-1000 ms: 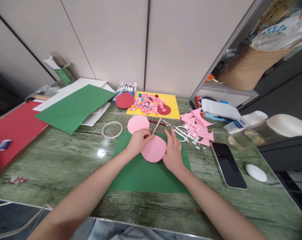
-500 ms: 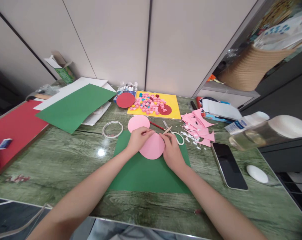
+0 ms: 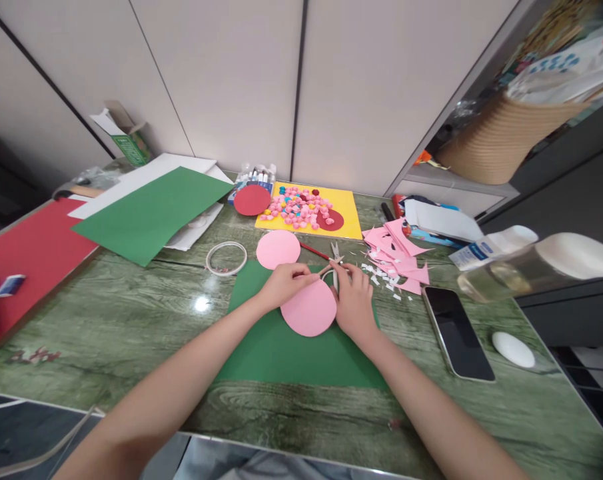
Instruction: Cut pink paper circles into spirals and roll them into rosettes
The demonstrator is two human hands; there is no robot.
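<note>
A pink paper circle (image 3: 308, 310) lies tilted over a green paper sheet (image 3: 281, 357). My left hand (image 3: 286, 283) is closed, pinching the circle's upper edge between thumb and fingers. At the circle's upper right, my right hand (image 3: 355, 303) has its fingers bent together by a thin pale strip (image 3: 326, 270); its exact grip is partly hidden. White-handled scissors (image 3: 336, 252) sit right behind the right fingers, blades pointing away from me, handles partly covered. A second pink paper circle (image 3: 278, 249) and a red pencil-like stick (image 3: 314, 251) lie just beyond.
Pink paper offcuts (image 3: 398, 250) and white scraps lie right, near a phone (image 3: 460, 333). A tape roll (image 3: 226, 259) lies left. Yellow paper (image 3: 348, 213) at the back bears pink balls. A bottle (image 3: 521, 267) stands right; red board (image 3: 36, 253) lies far left.
The pink circle has come slightly nearer to me and right. My right hand has shifted right, and the scissors have turned so their blades point more directly away.
</note>
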